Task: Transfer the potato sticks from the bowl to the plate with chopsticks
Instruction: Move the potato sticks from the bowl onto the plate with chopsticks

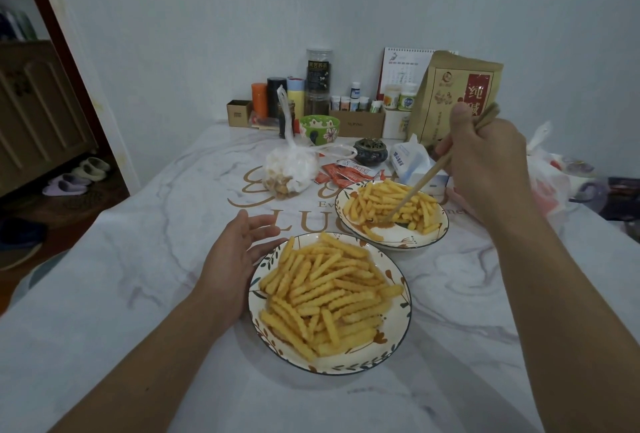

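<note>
Two floral-rimmed white dishes stand on the table. The near plate point(398, 346) is heaped with yellow crinkle-cut potato sticks point(329, 294). Behind it to the right, the bowl point(412, 240) holds a smaller pile of potato sticks point(391, 204). My right hand point(485, 155) hovers above and right of the bowl, gripping wooden chopsticks point(419, 183). Their tips reach down into the bowl's sticks; whether they pinch one I cannot tell. My left hand point(235, 259) rests open at the plate's left rim, fingers spread and touching the edge.
A knotted plastic bag of snacks point(287, 169), orange sachets point(343, 174), a tissue pack point(412, 158) and a small dark censer point(370, 152) lie behind the bowl. Jars, bottles, a green bowl point(320, 126) and a brown paper bag point(453, 96) line the wall. Another plastic bag point(550, 183) sits far right.
</note>
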Demonstrator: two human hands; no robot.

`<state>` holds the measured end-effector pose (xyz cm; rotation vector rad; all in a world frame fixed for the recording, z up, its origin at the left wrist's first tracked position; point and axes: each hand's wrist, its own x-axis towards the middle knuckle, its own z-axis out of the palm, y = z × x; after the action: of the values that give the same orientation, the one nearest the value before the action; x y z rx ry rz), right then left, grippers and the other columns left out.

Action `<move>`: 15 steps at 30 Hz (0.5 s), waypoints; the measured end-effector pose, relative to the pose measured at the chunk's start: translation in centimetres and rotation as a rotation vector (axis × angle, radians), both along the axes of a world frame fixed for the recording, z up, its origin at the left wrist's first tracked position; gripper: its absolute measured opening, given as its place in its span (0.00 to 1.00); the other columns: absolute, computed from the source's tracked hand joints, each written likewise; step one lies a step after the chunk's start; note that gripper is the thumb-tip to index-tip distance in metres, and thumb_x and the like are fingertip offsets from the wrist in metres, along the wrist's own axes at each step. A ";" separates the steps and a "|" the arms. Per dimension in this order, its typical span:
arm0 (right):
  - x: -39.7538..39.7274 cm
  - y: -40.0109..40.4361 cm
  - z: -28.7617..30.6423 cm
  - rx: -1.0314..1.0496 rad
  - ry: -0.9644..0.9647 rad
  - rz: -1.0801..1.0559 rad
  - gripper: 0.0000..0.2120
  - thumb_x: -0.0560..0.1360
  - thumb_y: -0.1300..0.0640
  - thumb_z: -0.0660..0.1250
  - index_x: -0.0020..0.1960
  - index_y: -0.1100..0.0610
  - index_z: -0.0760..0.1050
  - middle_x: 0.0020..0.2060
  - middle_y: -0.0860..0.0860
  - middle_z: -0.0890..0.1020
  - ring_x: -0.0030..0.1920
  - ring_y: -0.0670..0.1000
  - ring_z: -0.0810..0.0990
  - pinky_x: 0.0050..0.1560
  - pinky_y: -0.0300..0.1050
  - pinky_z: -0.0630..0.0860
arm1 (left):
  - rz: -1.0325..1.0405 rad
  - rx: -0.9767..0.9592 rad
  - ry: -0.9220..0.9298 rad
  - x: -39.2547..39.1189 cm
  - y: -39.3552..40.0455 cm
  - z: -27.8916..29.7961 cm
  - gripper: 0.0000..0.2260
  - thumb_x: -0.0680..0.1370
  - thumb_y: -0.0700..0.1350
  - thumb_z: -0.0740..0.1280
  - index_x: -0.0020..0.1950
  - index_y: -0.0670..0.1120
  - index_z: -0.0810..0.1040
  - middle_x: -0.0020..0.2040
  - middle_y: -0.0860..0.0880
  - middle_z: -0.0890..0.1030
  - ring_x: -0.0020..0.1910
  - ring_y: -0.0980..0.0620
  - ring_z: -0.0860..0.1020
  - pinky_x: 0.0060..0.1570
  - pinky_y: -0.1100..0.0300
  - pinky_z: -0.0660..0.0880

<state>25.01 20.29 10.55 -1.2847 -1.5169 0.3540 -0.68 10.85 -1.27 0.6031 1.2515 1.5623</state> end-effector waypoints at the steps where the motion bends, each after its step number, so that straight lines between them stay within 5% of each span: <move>1: 0.0 0.0 -0.1 0.005 -0.006 -0.004 0.27 0.85 0.43 0.54 0.35 0.54 0.77 0.34 0.50 0.81 0.39 0.54 0.80 0.46 0.50 0.76 | -0.002 0.003 -0.004 0.0 0.0 0.0 0.23 0.87 0.56 0.54 0.65 0.42 0.80 0.67 0.39 0.80 0.61 0.43 0.82 0.55 0.47 0.79; 15: 0.3 0.4 -0.4 -0.124 -0.069 0.072 0.21 0.83 0.51 0.59 0.38 0.58 0.80 0.35 0.53 0.80 0.32 0.51 0.73 0.32 0.45 0.69 | -0.011 0.014 -0.011 -0.2 0.0 -0.2 0.23 0.87 0.56 0.55 0.66 0.41 0.80 0.68 0.38 0.80 0.59 0.43 0.82 0.53 0.47 0.79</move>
<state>25.28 20.65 10.13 -1.3529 -1.6235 0.4606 -0.84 10.90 -1.43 0.6082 1.2276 1.5649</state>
